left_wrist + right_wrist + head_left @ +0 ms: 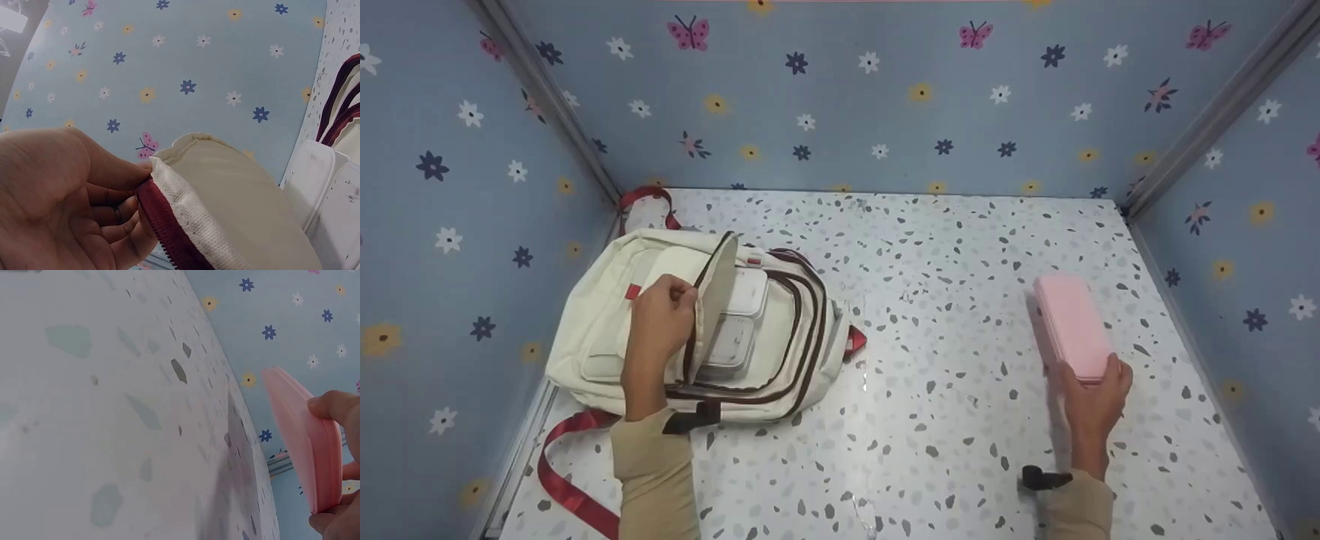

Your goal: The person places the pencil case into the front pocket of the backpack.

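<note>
A cream backpack [607, 322] with dark red zips lies on the left of the table. My left hand [664, 319] pinches the zipped edge of its front flap [225, 197] and holds the flap raised. Inside the opened pocket sit two white boxes, one [746, 291] above the other [731, 341] in the head view. On the right, my right hand [1099, 397] grips the near end of a long pink case [1072, 322], thumb on one side and fingers on the other. In the right wrist view the case [306, 439] appears lifted off the table, above its shadow.
The speckled white table [930, 375] lies between the backpack and the pink case. Blue flowered panels [855, 97] stand at the back and both sides. A red strap [574, 487] trails from the backpack at the near left, another strap [649, 195] at the far left.
</note>
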Available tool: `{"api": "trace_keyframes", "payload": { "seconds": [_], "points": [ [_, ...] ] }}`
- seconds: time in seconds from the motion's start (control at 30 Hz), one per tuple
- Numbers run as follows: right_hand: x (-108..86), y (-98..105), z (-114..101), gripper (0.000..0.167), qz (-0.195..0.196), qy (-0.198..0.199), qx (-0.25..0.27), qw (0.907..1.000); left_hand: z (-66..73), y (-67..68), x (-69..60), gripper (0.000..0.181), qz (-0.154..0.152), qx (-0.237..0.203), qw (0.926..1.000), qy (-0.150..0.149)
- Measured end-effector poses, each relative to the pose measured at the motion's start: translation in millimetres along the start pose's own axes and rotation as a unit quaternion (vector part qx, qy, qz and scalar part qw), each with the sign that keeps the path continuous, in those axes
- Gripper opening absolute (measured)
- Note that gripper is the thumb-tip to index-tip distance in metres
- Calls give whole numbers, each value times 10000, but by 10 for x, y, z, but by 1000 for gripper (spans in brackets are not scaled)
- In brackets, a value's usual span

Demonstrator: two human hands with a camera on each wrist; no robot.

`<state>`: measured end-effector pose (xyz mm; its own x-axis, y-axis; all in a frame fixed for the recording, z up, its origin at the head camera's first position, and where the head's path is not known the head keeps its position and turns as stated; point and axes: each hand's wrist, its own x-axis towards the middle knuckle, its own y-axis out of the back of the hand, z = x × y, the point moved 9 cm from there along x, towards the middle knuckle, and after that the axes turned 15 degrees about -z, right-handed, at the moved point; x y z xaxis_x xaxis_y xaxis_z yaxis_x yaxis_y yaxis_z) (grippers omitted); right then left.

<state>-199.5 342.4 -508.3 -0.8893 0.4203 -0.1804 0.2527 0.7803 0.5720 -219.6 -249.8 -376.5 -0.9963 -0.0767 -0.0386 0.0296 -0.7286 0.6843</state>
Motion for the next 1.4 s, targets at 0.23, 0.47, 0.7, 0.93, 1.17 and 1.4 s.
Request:
{"api": "trace_keyframes", "payload": {
  "seconds": [0.23, 0.47, 0.7, 0.93, 1.17, 1.4],
  "points": [
    [499, -160, 438, 82, 6, 664, -144, 9977, -428, -141, 228, 17, -136, 87, 9998, 130],
    [316, -215, 49, 74, 320, 1568, -189, 9869, -397, -129, 210, 16, -80, 166, 9998, 123],
    [202, -353, -261, 77, 238, 2331, -91, 9721, -386, -115, 202, 16, -48, 172, 9998, 88],
    [105, -541, -497, 76, -41, 2706, -3, 9627, -403, -109, 208, 16, -70, 164, 9997, 164],
    [14, -715, -707, 77, -319, 3055, -10, 9516, -395, -114, 210, 17, -120, 134, 9997, 185],
    [-84, -876, -882, 75, -578, 3516, 99, 9343, -411, -120, 219, 16, -19, 151, 9998, 98]
  ]
}}
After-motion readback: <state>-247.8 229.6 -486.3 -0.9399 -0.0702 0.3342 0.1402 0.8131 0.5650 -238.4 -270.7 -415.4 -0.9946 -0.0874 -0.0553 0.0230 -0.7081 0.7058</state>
